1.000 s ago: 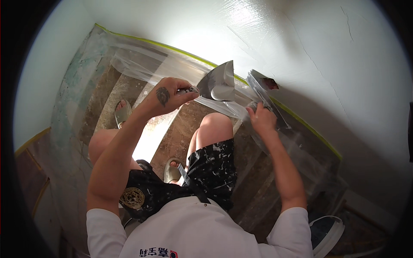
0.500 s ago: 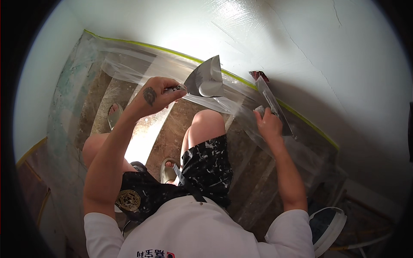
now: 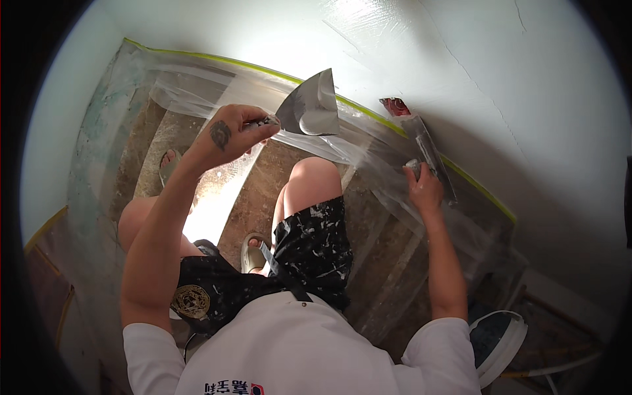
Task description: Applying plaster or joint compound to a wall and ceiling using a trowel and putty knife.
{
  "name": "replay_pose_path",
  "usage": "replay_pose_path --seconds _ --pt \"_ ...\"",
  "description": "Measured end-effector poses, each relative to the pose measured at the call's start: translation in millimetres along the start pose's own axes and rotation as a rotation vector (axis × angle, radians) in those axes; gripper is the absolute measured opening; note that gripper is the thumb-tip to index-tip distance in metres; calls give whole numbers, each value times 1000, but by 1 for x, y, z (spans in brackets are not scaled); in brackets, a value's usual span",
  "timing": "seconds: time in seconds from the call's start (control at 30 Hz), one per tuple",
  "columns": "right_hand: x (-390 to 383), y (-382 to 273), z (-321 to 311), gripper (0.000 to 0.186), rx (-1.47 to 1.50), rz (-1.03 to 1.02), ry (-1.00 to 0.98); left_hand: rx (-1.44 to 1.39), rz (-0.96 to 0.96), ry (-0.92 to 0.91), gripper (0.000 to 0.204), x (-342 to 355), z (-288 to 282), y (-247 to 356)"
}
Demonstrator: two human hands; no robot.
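Note:
My left hand (image 3: 232,137) is closed around the handle of a wide putty knife (image 3: 294,113). Its metal blade points up and to the right, with a pale dab of putty (image 3: 319,121) near the lower edge. Over to the right, my right hand (image 3: 426,193) grips the handle of a long flat plastering trowel (image 3: 432,150). The trowel slants along the foot of the white wall (image 3: 408,39); whether it touches the wall I cannot tell. A dark red patch (image 3: 395,106) shows at the wall beside the trowel's far end.
Yellow-green tape (image 3: 257,68) edges clear plastic sheeting (image 3: 178,85) where wall and floor meet. A white-rimmed bucket (image 3: 510,345) stands at my lower right. Thin cracks (image 3: 473,74) run across the wall. My knees and sandalled feet are below my hands.
My right hand and the trowel have shifted a little to the right, uncovering more of the dark red patch. My left hand keeps the putty knife nearly where it was.

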State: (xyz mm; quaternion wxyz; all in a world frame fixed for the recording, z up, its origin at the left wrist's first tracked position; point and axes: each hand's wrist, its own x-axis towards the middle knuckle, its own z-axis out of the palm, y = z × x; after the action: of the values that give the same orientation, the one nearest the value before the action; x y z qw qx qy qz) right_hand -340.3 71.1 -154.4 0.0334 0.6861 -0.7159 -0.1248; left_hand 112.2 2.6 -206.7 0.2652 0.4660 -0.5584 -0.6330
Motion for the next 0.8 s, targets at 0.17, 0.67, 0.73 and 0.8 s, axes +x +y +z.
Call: replay_pose_path --seconds 0.17,0.67,0.73,0.8 --pt "-13 -1 -3 48 -73 45 -60 -47 -1 -7 32 -5 -4 -3" --pt "21 -22 -34 58 -238 51 -265 -101 11 -70 35 6 1 -8" --pt "8 5 -46 59 -262 64 -267 -171 -19 -106 34 12 5 -16" --pt "-5 28 -64 59 -276 94 -267 -164 -8 -113 33 11 3 -17"
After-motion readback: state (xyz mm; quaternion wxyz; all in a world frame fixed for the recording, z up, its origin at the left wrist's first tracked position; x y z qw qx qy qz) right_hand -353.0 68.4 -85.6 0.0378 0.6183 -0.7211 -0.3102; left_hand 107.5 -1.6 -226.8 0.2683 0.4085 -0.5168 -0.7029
